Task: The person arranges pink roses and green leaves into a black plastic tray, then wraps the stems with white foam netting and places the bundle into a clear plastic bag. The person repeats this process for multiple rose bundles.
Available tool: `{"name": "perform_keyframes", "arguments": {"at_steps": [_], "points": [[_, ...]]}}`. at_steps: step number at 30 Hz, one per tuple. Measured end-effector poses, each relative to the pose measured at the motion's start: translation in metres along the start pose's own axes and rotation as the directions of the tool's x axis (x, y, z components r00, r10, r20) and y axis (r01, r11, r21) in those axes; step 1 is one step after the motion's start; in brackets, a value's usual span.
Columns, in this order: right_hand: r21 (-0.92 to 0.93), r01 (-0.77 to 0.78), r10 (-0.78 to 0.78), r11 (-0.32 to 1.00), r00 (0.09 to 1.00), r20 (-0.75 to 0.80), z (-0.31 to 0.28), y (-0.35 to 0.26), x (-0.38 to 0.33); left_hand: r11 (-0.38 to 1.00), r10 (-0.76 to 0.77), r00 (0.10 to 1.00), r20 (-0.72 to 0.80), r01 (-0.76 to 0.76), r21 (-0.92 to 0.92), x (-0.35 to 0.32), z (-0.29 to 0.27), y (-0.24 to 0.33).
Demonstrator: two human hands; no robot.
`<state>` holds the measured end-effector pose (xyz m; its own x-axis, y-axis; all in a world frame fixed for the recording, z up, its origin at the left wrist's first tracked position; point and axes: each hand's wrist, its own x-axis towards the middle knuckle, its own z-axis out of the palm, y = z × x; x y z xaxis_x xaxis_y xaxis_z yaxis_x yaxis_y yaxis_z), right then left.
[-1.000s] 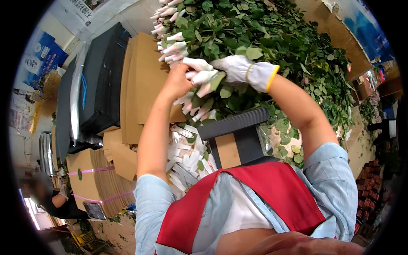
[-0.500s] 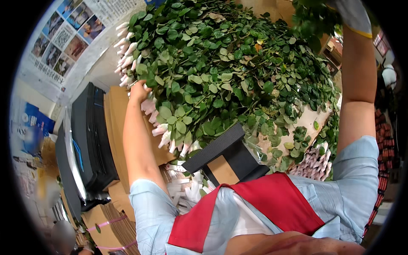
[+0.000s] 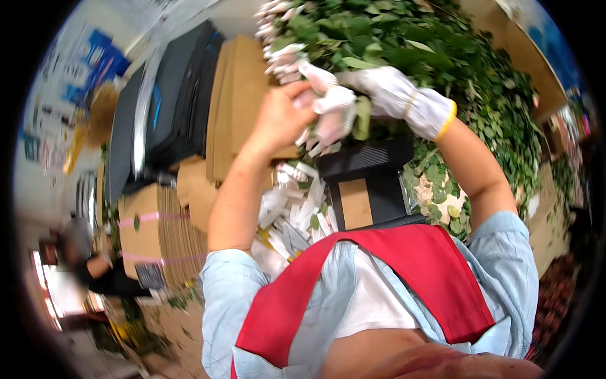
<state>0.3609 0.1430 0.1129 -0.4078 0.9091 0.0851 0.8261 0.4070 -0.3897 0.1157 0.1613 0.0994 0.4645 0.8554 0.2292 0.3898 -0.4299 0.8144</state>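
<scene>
The left hand [image 3: 283,115] pinches sleeved buds [image 3: 336,101], probably steadying them beside the gloved right hand [image 3: 386,92], whose hidden grip I cannot tell.

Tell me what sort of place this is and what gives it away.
Probably a flower-sorting or packing workroom. It shows in the heap of leafy stems, the pale sleeved heads at the stems' ends, and the bundle of flat cardboard bound with pink straps.
</scene>
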Motion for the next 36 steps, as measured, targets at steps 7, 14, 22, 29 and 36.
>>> {"name": "perform_keyframes", "arguments": {"at_steps": [7,14,22,29,36], "points": [[-0.142,0.417,-0.433,0.898,0.895,-0.109,-0.001,-0.041,-0.053,0.758,0.023,0.982,-0.190,-0.141,-0.637,-0.082,0.021,0.034],[-0.077,0.374,-0.381,0.924,0.918,-0.111,0.006,-0.020,-0.066,0.976,0.165,0.856,-0.489,-0.213,-0.044,-0.198,-0.007,0.036],[0.053,0.455,-0.451,0.889,0.889,-0.075,0.023,-0.035,-0.062,0.941,0.320,0.752,-0.577,-0.324,0.100,-0.135,0.069,0.025],[0.062,0.418,-0.418,0.906,0.908,-0.021,0.019,-0.017,-0.059,0.938,0.131,0.957,-0.259,-0.035,0.344,-0.243,0.008,0.008],[-0.153,0.528,-0.541,0.835,0.839,-0.059,0.047,-0.043,-0.044,0.842,0.513,0.735,-0.443,-0.333,0.424,-0.162,0.046,0.048]]}}
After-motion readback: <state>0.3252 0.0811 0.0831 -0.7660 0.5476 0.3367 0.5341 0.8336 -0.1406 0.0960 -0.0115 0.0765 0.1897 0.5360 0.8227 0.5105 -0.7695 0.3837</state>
